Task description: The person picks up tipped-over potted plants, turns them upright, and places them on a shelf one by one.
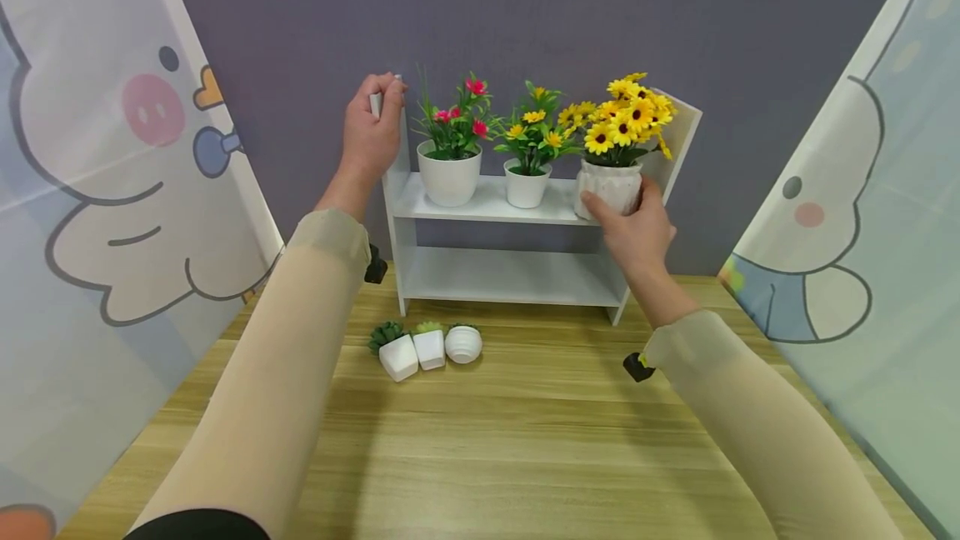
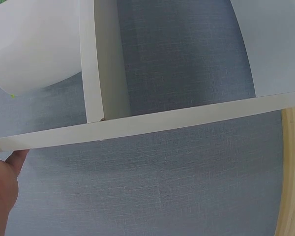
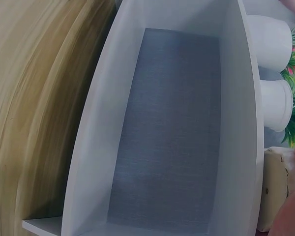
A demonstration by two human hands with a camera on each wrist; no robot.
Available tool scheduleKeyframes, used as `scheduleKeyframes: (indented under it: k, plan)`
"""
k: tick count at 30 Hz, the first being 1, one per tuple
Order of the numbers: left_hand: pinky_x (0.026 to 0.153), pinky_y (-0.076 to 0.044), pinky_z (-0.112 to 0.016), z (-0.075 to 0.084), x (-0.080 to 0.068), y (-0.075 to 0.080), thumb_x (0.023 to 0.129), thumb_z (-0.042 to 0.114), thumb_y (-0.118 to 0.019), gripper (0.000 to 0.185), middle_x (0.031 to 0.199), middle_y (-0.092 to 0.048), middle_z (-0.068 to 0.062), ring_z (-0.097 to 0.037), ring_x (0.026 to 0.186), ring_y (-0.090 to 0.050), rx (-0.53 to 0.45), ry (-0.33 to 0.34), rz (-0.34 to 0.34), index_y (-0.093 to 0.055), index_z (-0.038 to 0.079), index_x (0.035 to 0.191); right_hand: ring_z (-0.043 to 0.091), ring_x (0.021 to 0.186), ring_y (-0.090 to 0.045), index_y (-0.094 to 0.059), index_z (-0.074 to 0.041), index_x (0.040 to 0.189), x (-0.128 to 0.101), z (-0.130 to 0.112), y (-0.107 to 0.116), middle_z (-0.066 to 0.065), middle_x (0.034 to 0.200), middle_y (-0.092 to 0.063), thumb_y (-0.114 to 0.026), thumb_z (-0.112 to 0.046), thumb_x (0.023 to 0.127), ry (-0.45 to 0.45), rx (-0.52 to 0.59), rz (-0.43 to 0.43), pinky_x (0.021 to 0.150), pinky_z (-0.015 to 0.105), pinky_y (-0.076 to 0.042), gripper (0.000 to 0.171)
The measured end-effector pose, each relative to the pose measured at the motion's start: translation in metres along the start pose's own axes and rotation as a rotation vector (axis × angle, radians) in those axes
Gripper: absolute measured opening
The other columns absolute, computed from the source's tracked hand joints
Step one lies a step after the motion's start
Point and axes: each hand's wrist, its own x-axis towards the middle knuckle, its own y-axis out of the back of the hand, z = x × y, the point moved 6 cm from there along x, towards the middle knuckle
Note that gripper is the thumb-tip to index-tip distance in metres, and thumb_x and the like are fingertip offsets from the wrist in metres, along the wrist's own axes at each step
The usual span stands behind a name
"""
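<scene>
A small white two-tier shelf (image 1: 487, 205) stands on the wooden table against a grey wall. Its upper board carries three white pots: red flowers (image 1: 450, 173), small yellow flowers (image 1: 527, 183) and a ribbed pot of yellow sunflowers (image 1: 609, 183). My left hand (image 1: 371, 127) grips the top of the shelf's left side panel (image 1: 395, 177). My right hand (image 1: 637, 227) holds the ribbed sunflower pot at the shelf's right end. The right wrist view shows the lower compartment (image 3: 172, 128) and the ribbed pot (image 3: 278, 187); the left wrist view shows the shelf's boards (image 2: 152, 123) from below.
Three little succulents in white pots (image 1: 427, 348) lie on the table (image 1: 525, 440) in front of the shelf's left leg. Cartoon-printed curtains (image 1: 97, 190) hang at both sides. The lower board (image 1: 510, 277) carries nothing.
</scene>
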Motion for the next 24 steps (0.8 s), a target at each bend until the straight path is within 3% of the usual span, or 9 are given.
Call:
scheduleKeyframes:
  k: [7, 13, 19, 24]
  plan:
    - [0.128, -0.039, -0.028, 0.0016, -0.0003, 0.0008, 0.115, 0.033, -0.056, 0.026, 0.136, -0.067, -0.015, -0.010, 0.159, -0.045, -0.004, -0.013, 0.003, -0.062, 0.009, 0.107, 0.039, 0.146, -0.053, -0.037, -0.012, 0.167, -0.0006, -0.0011, -0.0006, 0.015, 0.163, -0.054, -0.077, -0.066, 0.094, 0.003, -0.034, 0.004, 0.128, 0.064, -0.012, 0.099]
    - [0.128, -0.036, -0.023, 0.0022, -0.0003, 0.0011, 0.115, 0.031, -0.056, 0.022, 0.141, -0.068, -0.014, -0.011, 0.158, -0.047, -0.002, -0.025, 0.007, -0.061, 0.017, 0.099, 0.046, 0.146, -0.045, -0.032, -0.010, 0.170, -0.0009, -0.0042, -0.0007, 0.023, 0.163, -0.040, -0.077, -0.065, 0.093, -0.035, -0.094, -0.005, 0.124, 0.064, -0.036, 0.105]
    - [0.127, -0.038, -0.025, 0.0043, -0.0012, 0.0021, 0.115, 0.031, -0.056, 0.023, 0.138, -0.068, -0.015, -0.011, 0.157, -0.048, -0.010, -0.024, 0.011, -0.062, 0.014, 0.101, 0.046, 0.141, -0.052, -0.037, -0.003, 0.166, 0.0042, -0.0094, -0.0030, 0.027, 0.158, -0.048, -0.075, -0.065, 0.095, -0.017, -0.175, 0.003, 0.120, 0.063, -0.042, 0.102]
    - [0.128, -0.039, -0.027, 0.0046, -0.0018, 0.0029, 0.115, 0.031, -0.056, 0.023, 0.137, -0.067, -0.015, -0.010, 0.157, -0.047, -0.011, -0.026, 0.004, -0.061, 0.015, 0.099, 0.044, 0.140, -0.057, -0.042, -0.002, 0.161, 0.0066, -0.0072, -0.0063, 0.023, 0.155, -0.057, -0.079, -0.063, 0.094, -0.026, -0.167, 0.044, 0.120, 0.060, -0.043, 0.098]
